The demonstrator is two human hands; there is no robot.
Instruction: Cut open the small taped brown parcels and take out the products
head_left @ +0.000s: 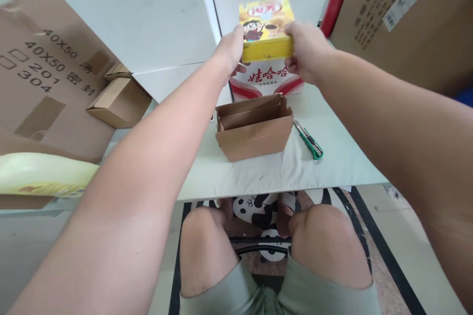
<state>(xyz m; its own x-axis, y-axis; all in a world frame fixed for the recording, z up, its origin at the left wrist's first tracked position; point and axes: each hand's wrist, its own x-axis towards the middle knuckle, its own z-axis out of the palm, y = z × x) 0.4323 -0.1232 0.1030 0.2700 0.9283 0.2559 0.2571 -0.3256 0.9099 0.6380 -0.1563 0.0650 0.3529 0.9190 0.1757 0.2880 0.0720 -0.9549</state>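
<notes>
A yellow printed box (266, 29) with a cartoon figure is held up between both hands, above a white and red carton (266, 80) with Chinese lettering. My left hand (232, 49) grips the box's left end, fingers closed on it. My right hand (307, 50) grips its right end the same way. In front of the carton, nearer to me, stands an open brown cardboard box (254, 128) with its flaps folded inward.
A green utility knife (309, 141) lies right of the brown box on the white table (332, 157). A small brown box (120, 101) sits at left beside large flat cartons (40, 74). Another big carton (410, 19) and a red object (336, 0) stand at back right.
</notes>
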